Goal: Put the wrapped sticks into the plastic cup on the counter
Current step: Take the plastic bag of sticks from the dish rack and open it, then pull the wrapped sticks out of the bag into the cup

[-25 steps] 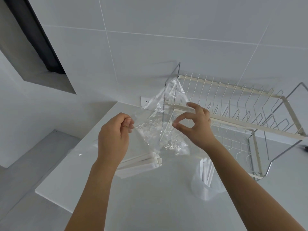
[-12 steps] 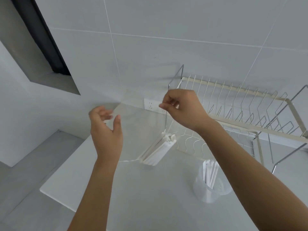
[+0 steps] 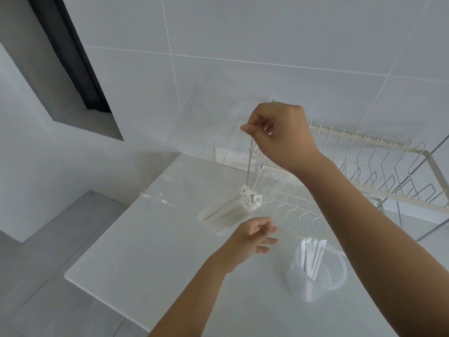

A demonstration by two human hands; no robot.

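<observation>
My right hand (image 3: 279, 135) is raised in front of the wall, pinched shut on the top of a clear plastic bag (image 3: 165, 203). The bag hangs down over the counter with a bundle of white wrapped sticks (image 3: 228, 212) lying slanted in its bottom. My left hand (image 3: 252, 237) is low, just below and right of the bundle, fingers apart and blurred, holding nothing that I can see. The plastic cup (image 3: 315, 276) stands on the counter to the right, with a few wrapped sticks (image 3: 312, 256) upright inside it.
A wire dish rack (image 3: 369, 166) stands behind the cup along the tiled wall. A white wall socket (image 3: 230, 156) sits behind the bag. The white counter (image 3: 145, 263) ends at a front-left corner, with grey floor below. A dark window recess is at the upper left.
My right hand has lifted the bag higher. My left hand has let go of the bag and dropped down to the right, beside the bundle of sticks.
</observation>
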